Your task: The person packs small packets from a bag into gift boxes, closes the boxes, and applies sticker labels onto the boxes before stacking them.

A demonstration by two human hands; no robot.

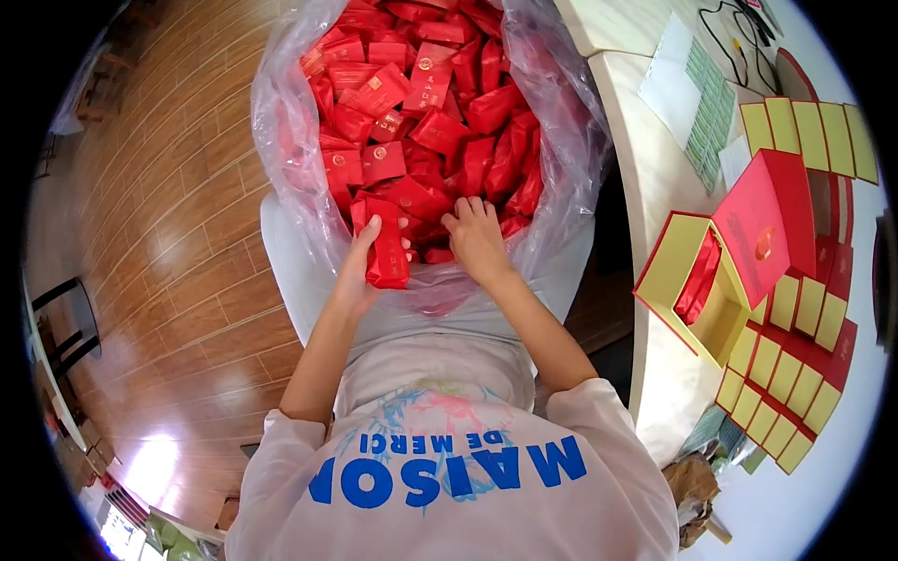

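Note:
My left hand (356, 266) is closed round a red foil packet (387, 251) with gold lettering, its fingertips showing along the packet's right side. The packet is held upright at the near edge of a clear plastic bag (285, 140). That bag is full of similar red packets (440, 131), heaped loosely. My right hand (478, 241) reaches over the bag's near rim, fingers bent and slightly apart against the heap. No packet shows in its grasp, though the undersides of the fingers are hidden.
On the pale table (613, 103) at right, an open red gift box (697, 280) with yellow inside holds red packets. Stacked red-and-yellow boxes (790, 374) stand beyond it. A sheet of green labels (711, 112) and a black cable (739, 33) lie farther up. Wooden floor (187, 224) spreads at left.

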